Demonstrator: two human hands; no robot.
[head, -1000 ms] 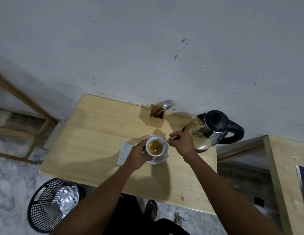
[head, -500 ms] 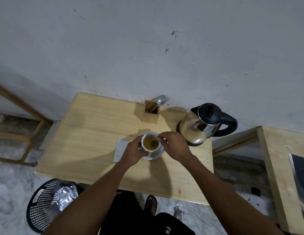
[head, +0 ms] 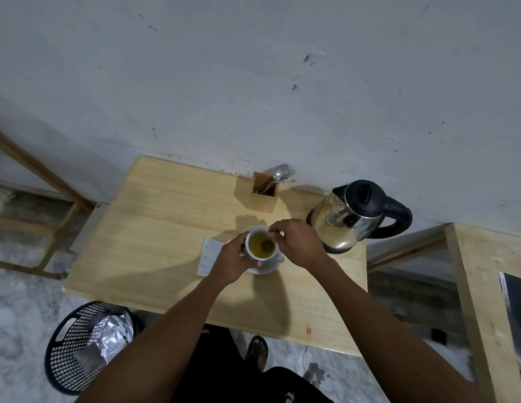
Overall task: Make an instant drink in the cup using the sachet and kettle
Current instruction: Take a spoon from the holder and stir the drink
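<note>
Nearest the viewer, a black mesh basket on the floor holds crumpled foil. On the wooden table, the left hand wraps its fingers around the side of the white cup of yellowish drink, which stands on a saucer. A flat white paper — possibly the sachet — lies just left of those fingers. The right hand pinches something small over the cup's rim; what it is cannot be told. Beyond the right fingers stands the kettle — lid closed — and a wooden holder with cutlery.
</note>
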